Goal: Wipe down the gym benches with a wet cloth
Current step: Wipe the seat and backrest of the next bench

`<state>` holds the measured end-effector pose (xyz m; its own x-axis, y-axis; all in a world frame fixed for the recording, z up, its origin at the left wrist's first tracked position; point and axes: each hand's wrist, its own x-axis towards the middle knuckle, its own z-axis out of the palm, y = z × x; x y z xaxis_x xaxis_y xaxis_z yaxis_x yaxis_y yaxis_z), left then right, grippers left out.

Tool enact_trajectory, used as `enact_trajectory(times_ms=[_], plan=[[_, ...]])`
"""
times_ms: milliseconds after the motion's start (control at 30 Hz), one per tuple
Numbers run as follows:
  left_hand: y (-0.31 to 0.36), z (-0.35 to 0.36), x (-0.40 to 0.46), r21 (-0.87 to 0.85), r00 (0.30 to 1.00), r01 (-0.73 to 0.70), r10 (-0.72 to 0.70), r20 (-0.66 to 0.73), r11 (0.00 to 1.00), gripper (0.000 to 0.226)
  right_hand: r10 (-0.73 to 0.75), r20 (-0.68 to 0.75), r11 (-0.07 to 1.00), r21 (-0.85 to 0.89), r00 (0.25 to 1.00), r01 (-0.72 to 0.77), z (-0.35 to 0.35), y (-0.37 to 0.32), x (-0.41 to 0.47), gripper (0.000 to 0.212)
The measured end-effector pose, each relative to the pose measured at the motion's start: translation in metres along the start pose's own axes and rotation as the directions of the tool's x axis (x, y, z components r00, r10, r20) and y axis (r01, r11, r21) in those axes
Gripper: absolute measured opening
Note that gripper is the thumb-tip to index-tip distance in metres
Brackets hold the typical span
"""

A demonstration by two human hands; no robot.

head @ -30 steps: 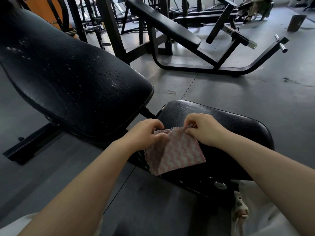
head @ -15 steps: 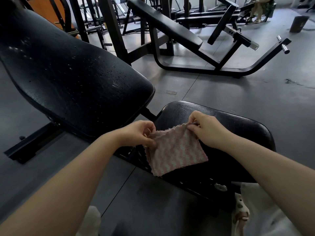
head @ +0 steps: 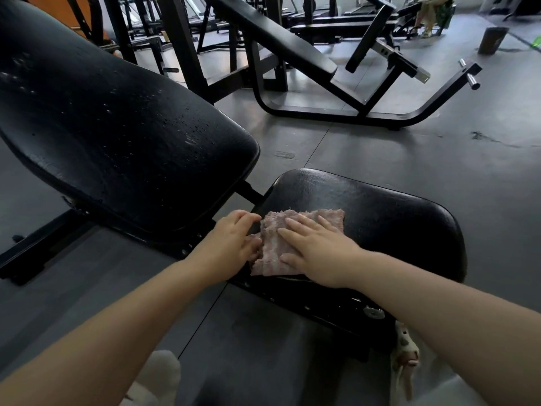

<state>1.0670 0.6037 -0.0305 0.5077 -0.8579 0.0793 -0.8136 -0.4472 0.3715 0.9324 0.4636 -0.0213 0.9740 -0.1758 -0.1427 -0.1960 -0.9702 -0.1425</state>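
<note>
Cloth [head: 292, 241] on seat pad [head: 380, 224] | right hand [head: 316, 247] flat atop | left hand [head: 231, 244] at edge

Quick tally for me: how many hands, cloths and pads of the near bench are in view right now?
Hands: 2, left hand and right hand
Cloths: 1, pink cloth
Near bench pads: 2, back pad and seat pad
Total: 5

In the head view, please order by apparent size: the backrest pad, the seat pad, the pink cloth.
1. backrest pad, largest, though it is cut off by the frame edge.
2. seat pad.
3. pink cloth, smallest, partly covered by the right hand.
</note>
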Motion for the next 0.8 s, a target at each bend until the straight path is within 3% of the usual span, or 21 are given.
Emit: enact_trajectory(times_ms=[67, 233, 400, 467, 633, 800], plan=[[-0.003, -0.007, -0.002, 0.015, 0.995, 0.069, -0.07, 0.066, 0.997, 0.042, -0.006, 0.065, 0.999, -0.05, 0.998, 0.009, 0.006, -0.006, 0.001, 0.061], [-0.005, -0.022, -0.006, -0.061, 0.988, 0.126, -0.12, 0.094, 0.99, 0.024, -0.058, 0.066, 0.994, -0.085, 0.996, 0.063, 0.008, -0.014, 0.005, 0.064], [-0.011, -0.021, -0.013, -0.002, 0.98, 0.104, -0.102, 0.174, 0.995, 0.039, -0.144, 0.071, 0.976, -0.156, 0.987, 0.153, 0.018, -0.032, 0.007, 0.069], [-0.013, -0.019, -0.012, -0.014, 0.977, 0.107, -0.102, 0.186, 0.994, 0.043, -0.078, 0.061, 0.985, -0.15, 0.995, 0.086, 0.019, -0.035, 0.009, 0.074], [-0.01, -0.011, -0.011, -0.029, 0.963, 0.039, -0.03, 0.267, 0.999, 0.06, 0.208, 0.033, 0.977, -0.058, 0.977, -0.206, 0.004, 0.002, 0.02, 0.061], [-0.011, -0.013, -0.011, 0.051, 0.961, -0.052, 0.036, 0.275, 0.997, 0.077, 0.546, -0.001, 0.836, -0.056, 0.838, -0.545, -0.009, 0.07, 0.021, 0.064]])
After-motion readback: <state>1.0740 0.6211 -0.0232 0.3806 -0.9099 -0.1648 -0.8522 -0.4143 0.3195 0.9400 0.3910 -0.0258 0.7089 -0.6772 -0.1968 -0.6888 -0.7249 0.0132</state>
